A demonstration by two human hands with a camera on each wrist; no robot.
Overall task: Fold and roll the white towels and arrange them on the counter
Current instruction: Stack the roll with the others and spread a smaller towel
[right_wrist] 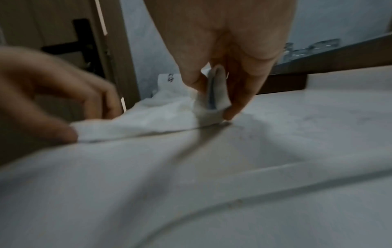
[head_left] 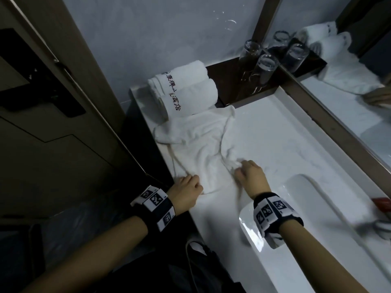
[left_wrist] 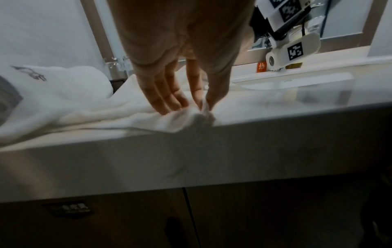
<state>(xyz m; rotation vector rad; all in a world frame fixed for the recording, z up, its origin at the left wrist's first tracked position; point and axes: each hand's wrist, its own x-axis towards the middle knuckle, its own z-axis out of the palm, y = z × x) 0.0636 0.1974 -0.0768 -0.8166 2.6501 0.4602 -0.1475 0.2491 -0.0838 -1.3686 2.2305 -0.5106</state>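
A loose, rumpled white towel lies spread on the white counter. My left hand pinches its near left corner between thumb and forefinger at the counter's front edge. My right hand pinches the near right corner, lifted slightly off the surface. Two rolled white towels with dark lettering sit side by side at the far left of the counter, just beyond the loose towel.
Several upturned glasses stand on a dark tray against the mirror. A sink basin opens to the right of my right hand. A door with a black handle is on the left. A red item lies at the far right.
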